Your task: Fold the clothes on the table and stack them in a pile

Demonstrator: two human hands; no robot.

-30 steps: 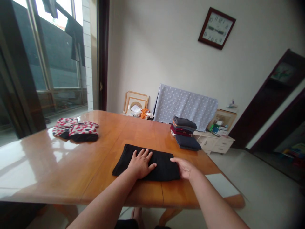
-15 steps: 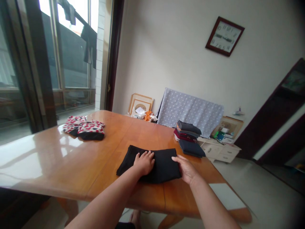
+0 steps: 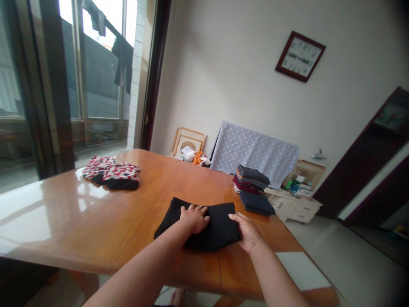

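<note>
A folded black garment (image 3: 220, 226) lies on the wooden table in front of me; its exact kind is not clear. My left hand (image 3: 195, 218) rests on top of it near the middle, palm down with the fingers stretched out. At the garment's right edge is my right hand (image 3: 245, 230), its thumb above the cloth and its other fingers tucked underneath, mostly hidden. That edge seems slightly raised from the table.
The wooden table (image 3: 143, 213) carries a red, white and black patterned garment (image 3: 119, 172) at the left. Toward the right stand a stack of folded clothes (image 3: 251, 179) and a folded dark blue garment (image 3: 257, 202). A white sheet (image 3: 302, 269) lies at the right front corner.
My right hand has shifted slightly left with the garment's right edge, and the cloth bends a little more there. My left hand stays pressed on top. The view has tilted up slightly.
</note>
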